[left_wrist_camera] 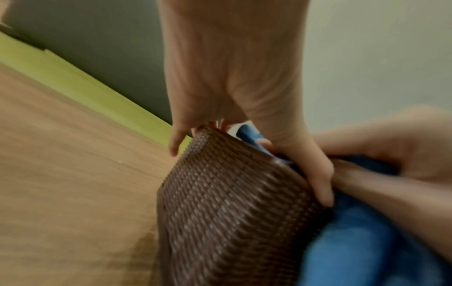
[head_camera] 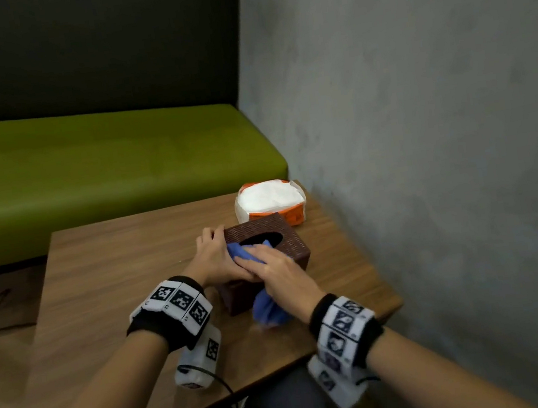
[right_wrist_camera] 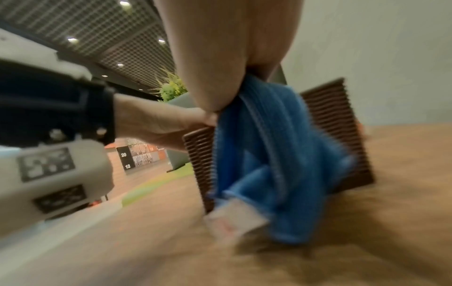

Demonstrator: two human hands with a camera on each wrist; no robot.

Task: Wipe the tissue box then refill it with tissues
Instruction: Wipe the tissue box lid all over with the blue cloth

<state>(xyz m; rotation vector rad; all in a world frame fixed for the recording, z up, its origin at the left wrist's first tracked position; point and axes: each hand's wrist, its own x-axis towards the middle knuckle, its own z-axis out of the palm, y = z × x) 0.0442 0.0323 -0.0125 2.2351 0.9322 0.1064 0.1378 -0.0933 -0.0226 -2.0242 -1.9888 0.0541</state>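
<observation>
Wooden table (head_camera: pixel 105 282) — green bench (head_camera: pixel 116 163), grey wall (head_camera: pixel 420 113)

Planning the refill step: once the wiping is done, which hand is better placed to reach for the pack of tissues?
Probably the left hand: it only steadies the tissue box, while the right hand presses the blue cloth. The tissue pack lies just beyond.

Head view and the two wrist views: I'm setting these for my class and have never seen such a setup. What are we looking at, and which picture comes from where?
No machine here: a person wears one camera on the head and one on each wrist, on the patterned bands. The wide picture is the head view; the close, blurry ones look along each hand. On the wooden table stands a brown woven tissue box, with an opened orange-and-white pack of tissues behind it. The left hand grips the box's side; the right hand presses a blue cloth on its top.
</observation>
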